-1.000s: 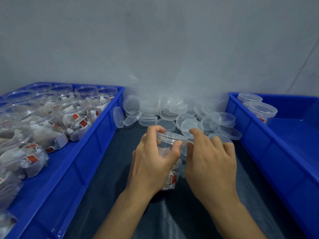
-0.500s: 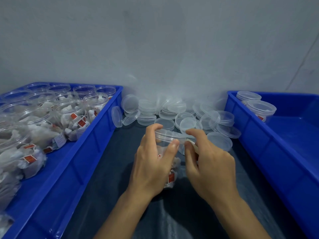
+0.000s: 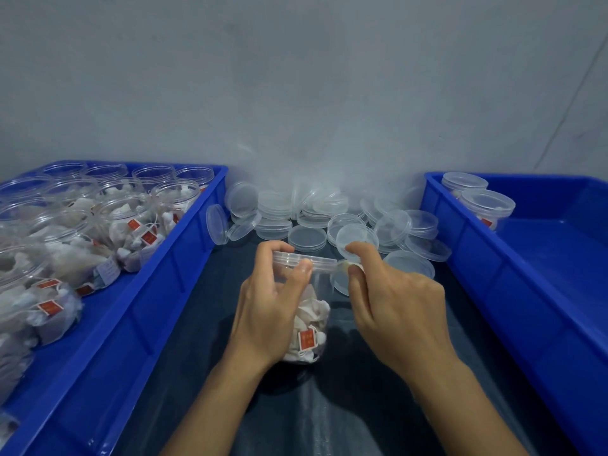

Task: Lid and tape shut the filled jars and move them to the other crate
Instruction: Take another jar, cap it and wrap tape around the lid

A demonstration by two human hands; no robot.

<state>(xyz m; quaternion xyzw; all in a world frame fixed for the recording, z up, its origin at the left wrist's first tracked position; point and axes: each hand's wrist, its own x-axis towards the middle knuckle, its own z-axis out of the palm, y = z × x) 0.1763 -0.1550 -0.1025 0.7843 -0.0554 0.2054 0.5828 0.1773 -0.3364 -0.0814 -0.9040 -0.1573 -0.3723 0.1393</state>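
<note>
Jar (image 3: 309, 327) upright on dark mat (image 3: 345, 406), between two blue crates, packed with white tea bags bearing red tags. Clear lid (image 3: 304, 259) already seated on its mouth. Left hand (image 3: 266, 311) wrapped round the jar's upper part, thumb pressed against the lid's rim, fingers curled over the far side. Right hand (image 3: 391, 304) just right of the lid, thumb and forefinger pinching a small strip of clear tape (image 3: 342, 265) that reaches to the lid's edge; remaining fingers loosely folded.

Left crate (image 3: 171, 278) crowded with open, unlidded jars of the same tea bags (image 3: 131, 222), some upright, some lying tilted toward the near side. Right crate (image 3: 533, 284) with two lidded jars (image 3: 483, 205) in its far left corner, touching or nearly so. Loose lids (image 3: 316, 218) heaped against the grey wall (image 3: 296, 77) at the far end of the mat, some stacked, some leaning on edge, one propped against the left crate's wall. One flat lid (image 3: 409, 263) just beyond the right hand's knuckles.
</note>
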